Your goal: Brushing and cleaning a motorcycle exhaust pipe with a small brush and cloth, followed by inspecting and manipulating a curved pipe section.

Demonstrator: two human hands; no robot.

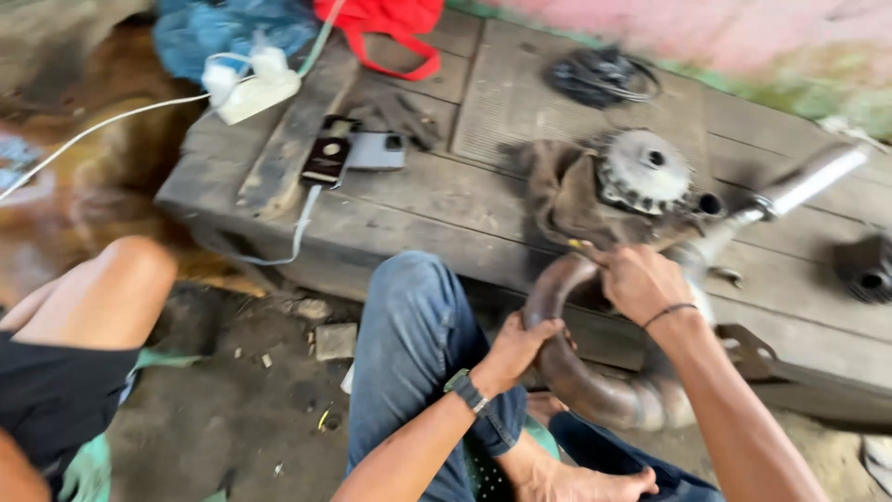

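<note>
A curved, rusty metal exhaust pipe (595, 395) bends from my lap up toward the wooden bench (437, 200). My left hand (517, 349) grips the pipe's curved lower section, a watch on its wrist. My right hand (639, 279) closes over the pipe's upper end, with a small yellowish tip showing at the fingers. The pipe's shiny silver part (808, 181) runs up to the right over the bench. Just beyond my right hand a toothed metal sprocket (643, 170) sits on a dirty brown rag (562, 200).
On the bench lie two phones (353, 153), a white power strip (253, 88) with cable, a red strap (390, 23), a dark coil (599, 76) and a black ribbed part (866, 270). Another person's bare knee (102, 297) is at the left. Rubble lies on the dirt ground.
</note>
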